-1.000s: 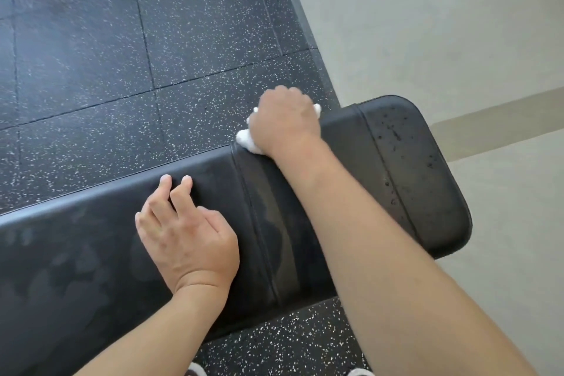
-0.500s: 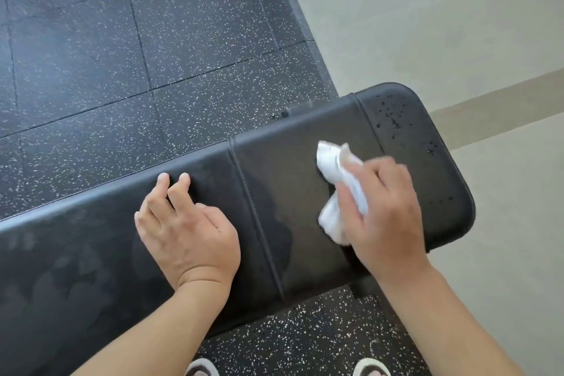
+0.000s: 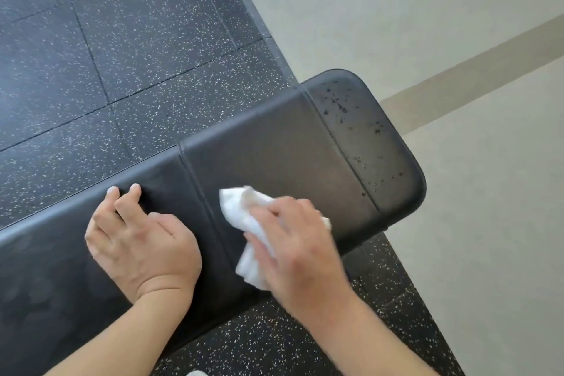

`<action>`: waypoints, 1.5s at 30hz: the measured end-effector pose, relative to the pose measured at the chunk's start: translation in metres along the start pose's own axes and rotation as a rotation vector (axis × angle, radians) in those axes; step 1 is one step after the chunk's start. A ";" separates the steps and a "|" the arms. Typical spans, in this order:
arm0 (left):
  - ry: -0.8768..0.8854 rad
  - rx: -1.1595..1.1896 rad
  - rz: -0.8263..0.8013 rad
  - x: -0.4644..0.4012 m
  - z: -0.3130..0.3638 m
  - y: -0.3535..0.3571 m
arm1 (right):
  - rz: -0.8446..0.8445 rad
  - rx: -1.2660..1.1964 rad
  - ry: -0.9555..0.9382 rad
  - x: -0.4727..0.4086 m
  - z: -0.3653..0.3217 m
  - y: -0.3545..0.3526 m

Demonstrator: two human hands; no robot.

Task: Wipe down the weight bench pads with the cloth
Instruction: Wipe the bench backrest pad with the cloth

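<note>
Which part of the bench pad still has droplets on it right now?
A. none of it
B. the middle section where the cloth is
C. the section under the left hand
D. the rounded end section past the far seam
D: dark droplets speckle the rounded end section of the bench pad, beyond the seam, while the right hand holds the white cloth on the middle section.

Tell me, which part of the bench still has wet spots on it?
The rounded end section, past the last seam, is speckled with droplets; the other two look wiped.
</note>
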State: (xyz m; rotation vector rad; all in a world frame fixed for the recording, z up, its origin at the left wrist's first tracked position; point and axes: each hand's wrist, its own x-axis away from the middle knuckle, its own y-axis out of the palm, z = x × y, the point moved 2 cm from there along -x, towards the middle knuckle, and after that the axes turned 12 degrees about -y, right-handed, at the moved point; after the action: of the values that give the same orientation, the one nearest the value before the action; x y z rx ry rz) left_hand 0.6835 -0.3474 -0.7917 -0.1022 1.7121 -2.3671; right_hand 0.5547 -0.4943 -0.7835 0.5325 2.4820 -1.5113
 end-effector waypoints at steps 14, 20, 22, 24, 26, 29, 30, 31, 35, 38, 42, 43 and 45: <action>0.002 0.001 0.005 0.000 -0.002 0.004 | -0.015 0.208 0.182 -0.170 0.088 0.013; 0.005 0.019 0.000 -0.001 -0.005 0.003 | 0.001 0.024 0.062 -0.060 0.050 -0.015; 0.004 0.023 0.011 -0.001 -0.005 0.005 | -0.029 -0.018 0.031 -0.004 0.036 -0.026; 0.011 0.024 0.021 -0.002 -0.006 0.006 | -0.034 -0.044 0.012 0.025 0.037 -0.033; 0.014 0.024 0.027 -0.002 -0.005 0.007 | -0.023 -0.058 -0.015 0.013 0.048 -0.033; 0.008 0.015 0.021 -0.003 -0.006 0.007 | 0.009 -0.038 0.037 -0.056 0.065 -0.019; 0.008 0.016 0.020 -0.003 -0.006 0.006 | 0.038 -0.023 0.073 -0.085 0.071 -0.012; 0.007 0.015 0.018 -0.003 -0.006 0.006 | 0.056 -0.006 0.097 -0.113 0.076 -0.006; 0.011 0.000 0.023 -0.001 -0.004 0.005 | -0.065 0.131 0.144 -0.182 0.080 0.020; 0.009 -0.007 0.022 -0.002 -0.004 0.004 | -0.015 0.066 0.098 -0.152 0.072 0.010; 0.012 -0.002 0.036 -0.002 -0.004 0.004 | 0.020 -0.053 0.052 -0.045 0.045 -0.015; 0.017 0.000 0.038 -0.002 -0.005 0.005 | 0.013 -0.060 0.050 -0.018 0.039 -0.019; 0.028 0.000 0.036 -0.003 -0.006 0.006 | 0.009 -0.050 0.055 0.017 0.030 -0.023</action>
State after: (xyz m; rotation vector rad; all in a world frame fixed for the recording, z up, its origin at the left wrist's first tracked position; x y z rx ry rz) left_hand 0.6862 -0.3428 -0.7993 -0.0385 1.7115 -2.3532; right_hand 0.5296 -0.5272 -0.7845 0.5840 2.5473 -1.4465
